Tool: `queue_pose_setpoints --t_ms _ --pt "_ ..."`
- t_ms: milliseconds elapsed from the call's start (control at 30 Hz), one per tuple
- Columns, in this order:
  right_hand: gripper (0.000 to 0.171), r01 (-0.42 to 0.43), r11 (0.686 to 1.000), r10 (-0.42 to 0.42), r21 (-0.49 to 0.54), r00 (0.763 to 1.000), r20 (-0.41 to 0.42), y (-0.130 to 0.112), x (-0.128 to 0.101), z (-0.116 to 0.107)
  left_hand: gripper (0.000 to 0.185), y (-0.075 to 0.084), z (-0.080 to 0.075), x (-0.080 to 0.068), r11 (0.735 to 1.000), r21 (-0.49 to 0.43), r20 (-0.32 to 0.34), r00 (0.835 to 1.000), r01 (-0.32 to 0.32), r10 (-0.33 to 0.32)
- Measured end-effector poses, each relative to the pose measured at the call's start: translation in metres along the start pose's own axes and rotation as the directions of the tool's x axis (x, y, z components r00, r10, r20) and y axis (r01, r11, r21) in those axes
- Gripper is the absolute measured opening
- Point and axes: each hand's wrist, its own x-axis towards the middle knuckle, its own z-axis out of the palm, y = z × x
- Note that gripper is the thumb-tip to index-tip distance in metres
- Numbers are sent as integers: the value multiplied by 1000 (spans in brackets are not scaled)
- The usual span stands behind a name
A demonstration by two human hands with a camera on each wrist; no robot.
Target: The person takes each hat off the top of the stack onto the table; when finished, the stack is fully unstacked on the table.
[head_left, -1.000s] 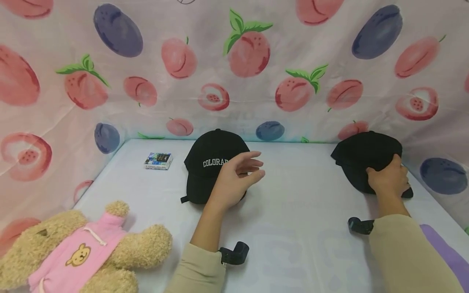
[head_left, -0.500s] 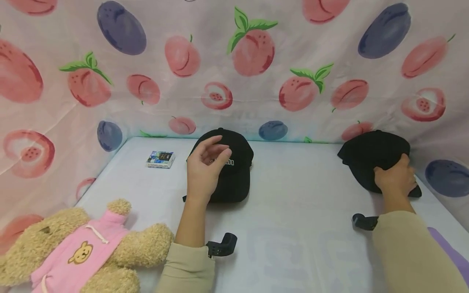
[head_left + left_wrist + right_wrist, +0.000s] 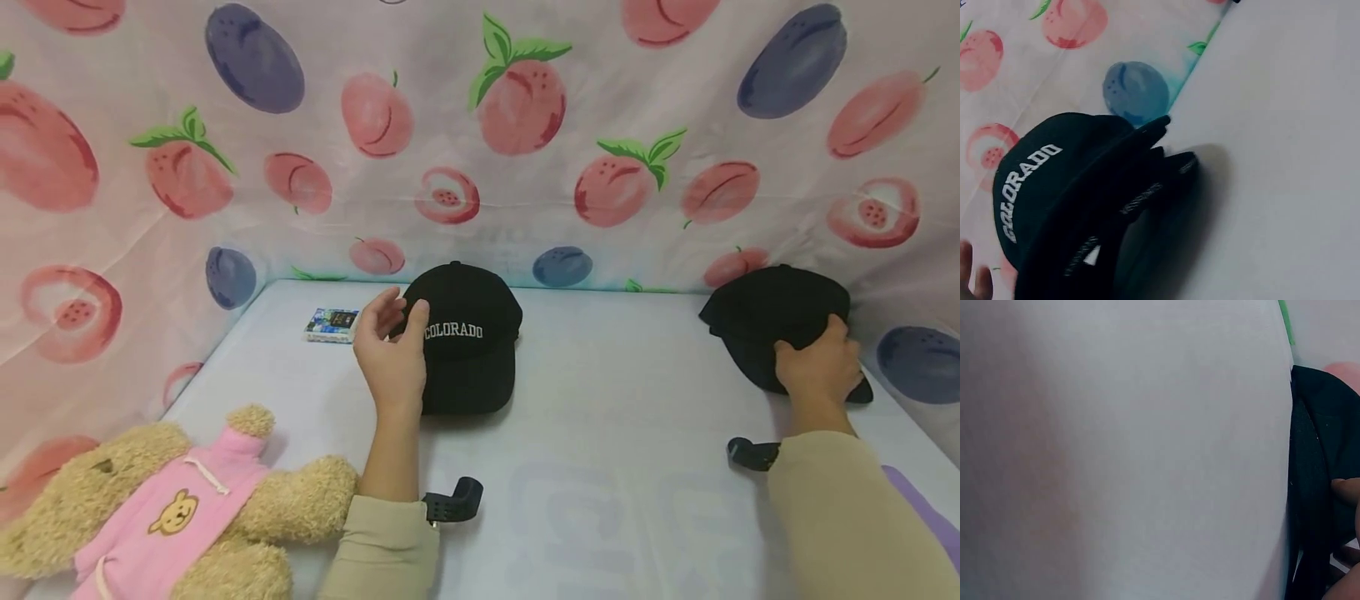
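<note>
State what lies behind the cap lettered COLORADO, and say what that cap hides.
Behind the COLORADO cap hangs the fruit-print cloth, with a blue fruit just right of the crown. The cloth's lower edge directly behind the crown is covered.

A pale bed [image 3: 600,467] carries two black caps [image 3: 468,333] [image 3: 772,317], a small box [image 3: 332,325] — and a teddy bear [image 3: 172,508].

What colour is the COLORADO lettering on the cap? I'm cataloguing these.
White, on a black cap; clearest in the head view.
</note>
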Motion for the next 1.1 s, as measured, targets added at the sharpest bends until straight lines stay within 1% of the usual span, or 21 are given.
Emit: queue_pose_setpoints --t_ms 100,300,433,600,733,833,967,1100 --pt "82 0 1000 0 -3 1000 5 0 0 0 43 -6 0 -1 998 34 -21 999 46 -46" --pt "82 3 1000 -2 -15 1000 8 3 2 -3 47 -18 -1 -2 979 173 -27 994 109 -106" --pt "82 13 1000 -13 -17 1000 -2 3 2 -5 50 -26 -3 0 964 234 -17 992 127 -126" --pt "82 15 1000 -16 -7 1000 -4 1 3 -5 58 -32 -8 1 944 295 -1 988 148 -155" --pt "82 12 1000 -12 -5 1000 2 3 4 -4 67 -35 -11 2 910 378 27 980 172 -197" --pt "83 4 1000 -4 -3 1000 5 4 4 -4 77 -35 -13 2 865 472 79 969 171 -234" --pt "84 -5 1000 5 8 1000 1 5 4 -2 90 -34 -14 3 807 573 148 950 143 -274" --pt "86 -2 1000 3 27 1000 -12 2 3 1 94 -33 -15 3 787 604 180 942 122 -284"
